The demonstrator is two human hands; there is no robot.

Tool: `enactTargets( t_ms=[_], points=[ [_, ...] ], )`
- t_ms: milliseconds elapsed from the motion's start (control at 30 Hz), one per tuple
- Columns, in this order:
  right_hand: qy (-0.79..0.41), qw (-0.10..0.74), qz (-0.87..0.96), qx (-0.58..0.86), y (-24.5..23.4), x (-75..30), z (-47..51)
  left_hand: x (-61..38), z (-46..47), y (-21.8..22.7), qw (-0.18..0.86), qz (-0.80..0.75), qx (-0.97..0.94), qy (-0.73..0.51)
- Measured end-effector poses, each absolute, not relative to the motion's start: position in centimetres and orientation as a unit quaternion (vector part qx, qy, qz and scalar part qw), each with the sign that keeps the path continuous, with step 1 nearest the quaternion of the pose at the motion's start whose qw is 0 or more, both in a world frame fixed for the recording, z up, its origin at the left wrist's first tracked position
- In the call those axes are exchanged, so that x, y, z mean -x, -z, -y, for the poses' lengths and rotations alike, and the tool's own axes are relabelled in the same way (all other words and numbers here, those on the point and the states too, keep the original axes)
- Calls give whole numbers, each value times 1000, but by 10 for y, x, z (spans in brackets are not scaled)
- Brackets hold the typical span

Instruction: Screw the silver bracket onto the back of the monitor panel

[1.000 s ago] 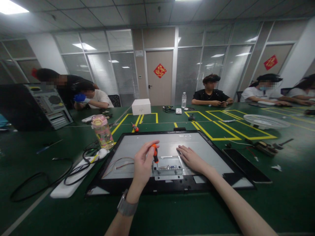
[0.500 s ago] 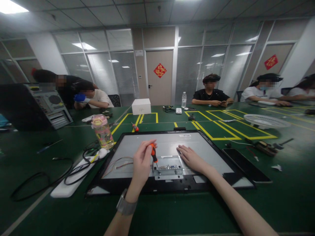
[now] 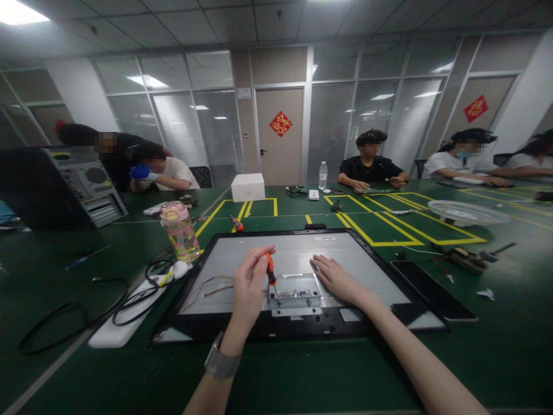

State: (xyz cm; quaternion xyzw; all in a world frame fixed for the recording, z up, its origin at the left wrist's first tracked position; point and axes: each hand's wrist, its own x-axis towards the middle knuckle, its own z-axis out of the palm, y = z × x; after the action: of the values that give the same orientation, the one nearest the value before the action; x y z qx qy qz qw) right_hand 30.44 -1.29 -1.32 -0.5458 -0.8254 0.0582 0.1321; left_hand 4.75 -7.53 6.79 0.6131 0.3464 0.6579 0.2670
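On the green table (image 3: 302, 374), near centre, lies a screen panel (image 3: 367, 268); the left hand (image 3: 249, 282) grips a leaning screwdriver (image 3: 271, 273) at its bracket (image 3: 296, 312), better held straighter, while the right hand (image 3: 337, 278) rests flat, ideally bracing.

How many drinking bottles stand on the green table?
2: a pink-lidded bottle left of the display panel, and a clear bottle farther back, right of the white box. Others may be hidden behind the computer case.
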Motion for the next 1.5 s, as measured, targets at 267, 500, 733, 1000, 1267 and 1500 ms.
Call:
enactTargets(
  t_ms=[267, 500, 733, 1000, 1267, 1500],
  points=[
    [-62, 145, 825, 543, 17, -306, 11, -48, 75, -68, 251, -342, -624, -656],
    [-64, 130, 825, 546, 15, -305, 11, -47, 76, -70, 228, -348, -630, -655],
    [-69, 141, 824, 545, 17, -306, 11, -48, 77, -70, 282, -366, -601, -652],
    [-63, 136, 827, 543, 16, -306, 11, -48, 75, -66, 186, -352, -639, -658],
    [-64, 137, 825, 545, 15, -305, 12, -47, 74, -66, 266, -356, -626, -641],
    [-62, 138, 825, 545, 14, -304, 12, -47, 73, -65, 203, -341, -662, -636]
  ],
)
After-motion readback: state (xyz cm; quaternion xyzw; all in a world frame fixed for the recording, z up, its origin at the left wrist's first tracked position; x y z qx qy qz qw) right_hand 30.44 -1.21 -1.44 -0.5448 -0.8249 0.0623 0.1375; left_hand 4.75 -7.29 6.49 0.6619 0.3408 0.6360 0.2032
